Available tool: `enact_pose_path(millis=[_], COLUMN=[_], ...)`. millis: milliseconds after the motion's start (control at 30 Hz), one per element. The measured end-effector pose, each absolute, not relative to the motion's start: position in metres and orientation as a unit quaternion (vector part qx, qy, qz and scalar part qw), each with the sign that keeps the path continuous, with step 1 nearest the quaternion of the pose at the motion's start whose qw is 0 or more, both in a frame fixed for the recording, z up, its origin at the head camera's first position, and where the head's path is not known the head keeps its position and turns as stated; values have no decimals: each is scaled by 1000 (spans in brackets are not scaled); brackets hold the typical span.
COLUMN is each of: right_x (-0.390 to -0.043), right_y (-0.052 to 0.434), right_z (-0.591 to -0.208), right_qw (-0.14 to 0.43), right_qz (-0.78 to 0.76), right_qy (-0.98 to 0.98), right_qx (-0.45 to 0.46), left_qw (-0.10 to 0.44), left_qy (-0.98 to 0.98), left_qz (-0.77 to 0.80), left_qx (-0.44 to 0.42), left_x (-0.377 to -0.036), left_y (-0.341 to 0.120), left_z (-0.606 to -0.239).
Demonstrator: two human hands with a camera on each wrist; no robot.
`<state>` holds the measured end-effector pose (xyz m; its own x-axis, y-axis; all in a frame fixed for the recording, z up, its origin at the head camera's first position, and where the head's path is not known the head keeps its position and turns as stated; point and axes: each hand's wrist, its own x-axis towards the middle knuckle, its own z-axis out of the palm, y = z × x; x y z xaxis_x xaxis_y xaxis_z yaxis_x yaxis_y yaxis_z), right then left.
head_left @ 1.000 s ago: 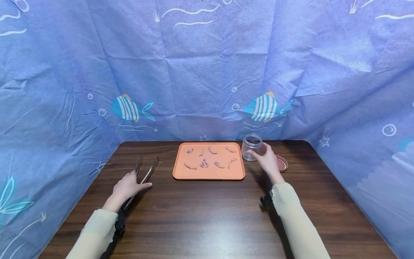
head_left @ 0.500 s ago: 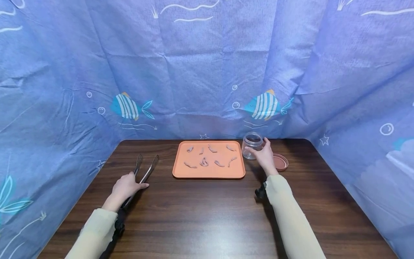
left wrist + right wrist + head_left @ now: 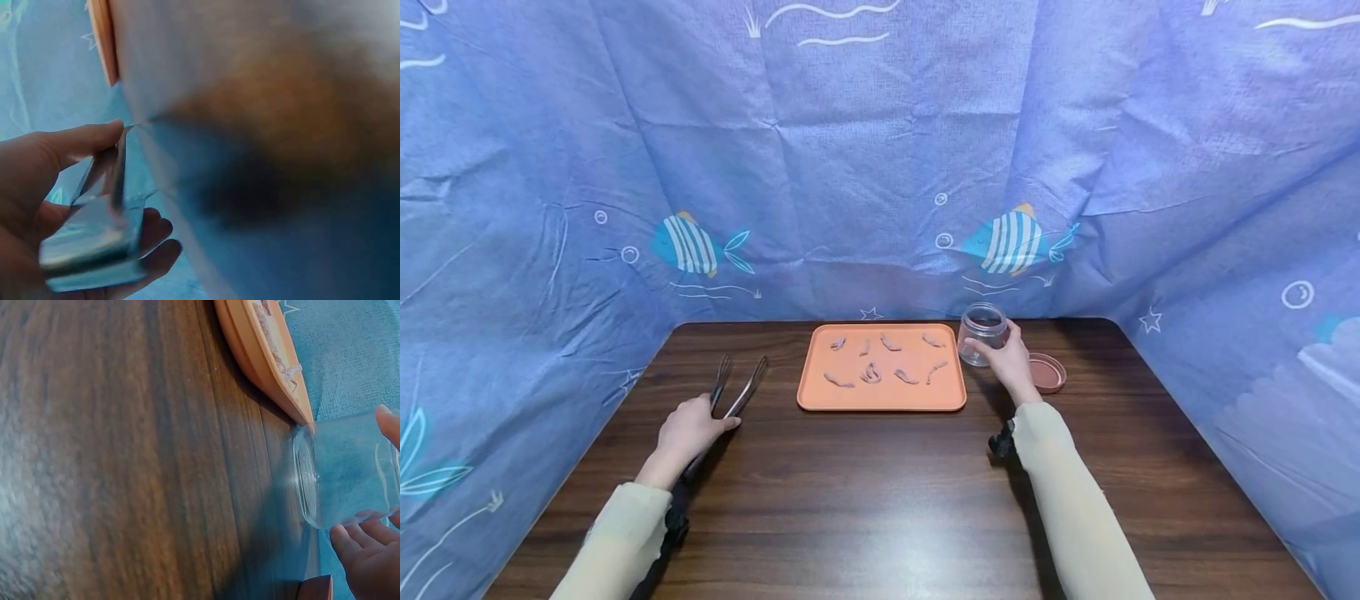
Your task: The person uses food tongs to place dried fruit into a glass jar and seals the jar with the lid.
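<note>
dark wood table [image 3: 880, 500] walled on three sides by blue fish-print cloth [image 3: 865, 150].

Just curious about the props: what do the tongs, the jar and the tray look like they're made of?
Tongs: likely polished metal, since they reflect like a mirror. Jar: clear glass or plastic, fully see-through. Tray: probably matte orange plastic, with no shine.

**A curtained tabletop recording booth**

A dark wood-grain table [image 3: 880, 500] is closed in on three sides by blue cloth [image 3: 865, 150] printed with striped fish, bubbles and stars, hung as a backdrop. Behind the table the cloth hides any room. At the table's far middle lies an orange tray [image 3: 881, 402], a staged set-up rather than a lived-in kitchen.
</note>
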<state>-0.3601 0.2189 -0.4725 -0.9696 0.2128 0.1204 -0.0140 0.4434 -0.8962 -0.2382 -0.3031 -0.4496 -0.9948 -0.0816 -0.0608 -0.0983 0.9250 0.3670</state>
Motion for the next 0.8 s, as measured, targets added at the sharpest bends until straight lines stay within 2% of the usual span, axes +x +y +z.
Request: enact_pose_path(millis=[300, 800], right_x=[-359, -350], right_y=[218, 222], right_z=[-471, -467], right_qw=[108, 84], right_qz=[520, 511], right_qy=[-846, -854], right_qx=[-54, -51], left_qw=[-33, -36], left_qy=[982, 969], left_qz=[185, 240], left_qx=[-11, 45], left_x=[-255, -287], left_y=[-298, -261], left_z=[-428, -415])
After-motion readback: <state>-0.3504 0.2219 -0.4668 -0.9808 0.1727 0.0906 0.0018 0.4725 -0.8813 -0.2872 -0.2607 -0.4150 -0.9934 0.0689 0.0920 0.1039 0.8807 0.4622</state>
